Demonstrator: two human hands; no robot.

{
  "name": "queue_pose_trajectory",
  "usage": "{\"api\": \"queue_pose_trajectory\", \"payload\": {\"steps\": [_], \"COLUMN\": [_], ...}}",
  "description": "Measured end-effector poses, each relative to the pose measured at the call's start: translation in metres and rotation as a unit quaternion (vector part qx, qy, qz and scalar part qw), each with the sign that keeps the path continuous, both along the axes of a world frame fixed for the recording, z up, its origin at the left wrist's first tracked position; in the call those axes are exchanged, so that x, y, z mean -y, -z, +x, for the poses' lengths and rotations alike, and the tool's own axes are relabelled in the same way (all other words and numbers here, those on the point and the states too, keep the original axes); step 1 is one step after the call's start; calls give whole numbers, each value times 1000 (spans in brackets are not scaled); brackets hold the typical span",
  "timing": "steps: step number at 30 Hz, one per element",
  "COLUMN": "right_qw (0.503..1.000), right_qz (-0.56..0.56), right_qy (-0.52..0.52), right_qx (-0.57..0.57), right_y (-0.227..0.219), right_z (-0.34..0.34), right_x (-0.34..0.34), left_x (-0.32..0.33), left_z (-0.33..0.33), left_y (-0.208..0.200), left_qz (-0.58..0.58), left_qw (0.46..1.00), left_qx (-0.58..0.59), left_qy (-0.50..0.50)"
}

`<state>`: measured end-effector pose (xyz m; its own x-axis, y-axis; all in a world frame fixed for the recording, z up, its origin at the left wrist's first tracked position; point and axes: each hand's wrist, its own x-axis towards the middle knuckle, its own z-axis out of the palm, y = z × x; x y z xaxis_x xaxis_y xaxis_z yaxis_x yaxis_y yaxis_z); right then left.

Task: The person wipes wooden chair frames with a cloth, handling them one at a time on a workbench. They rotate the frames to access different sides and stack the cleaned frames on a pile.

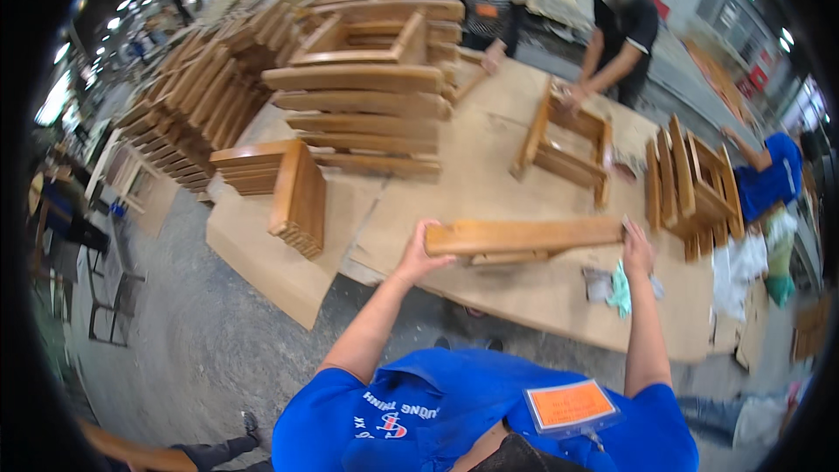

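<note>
A brown wooden chair part [524,238], long and flat with a rail under it, hangs level above the cardboard-covered table [489,175]. My left hand [418,251] grips its left end. My right hand [636,249] holds its right end. Both forearms reach up from my blue shirt at the lower edge. Just below the right hand, a grey sanding block [598,283] and a light green cloth [621,291] lie on the table.
A tall stack of wooden chair parts [367,92] stands at the table's far left, with a smaller pile [284,183] near its left edge. Two people at the far side handle a chair frame [568,149]. More frames [695,183] stand at right, beside a person in blue.
</note>
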<state>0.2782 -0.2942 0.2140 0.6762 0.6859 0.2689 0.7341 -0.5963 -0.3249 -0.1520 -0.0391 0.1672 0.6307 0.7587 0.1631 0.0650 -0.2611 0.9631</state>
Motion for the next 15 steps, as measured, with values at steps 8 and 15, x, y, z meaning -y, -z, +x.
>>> {"api": "queue_pose_trajectory", "payload": {"steps": [8, 15], "right_qw": [945, 921], "right_qz": [-84, -100], "right_qy": [-303, -340], "right_qx": [93, 164], "right_y": [-32, -40], "right_z": [-52, -34], "right_x": [-38, -66], "left_x": [-3, 25], "left_z": [6, 82], "left_y": [21, 82], "left_qz": [3, 162], "left_qw": [992, 968], "left_qx": [109, -141], "left_qy": [-60, -133]}}
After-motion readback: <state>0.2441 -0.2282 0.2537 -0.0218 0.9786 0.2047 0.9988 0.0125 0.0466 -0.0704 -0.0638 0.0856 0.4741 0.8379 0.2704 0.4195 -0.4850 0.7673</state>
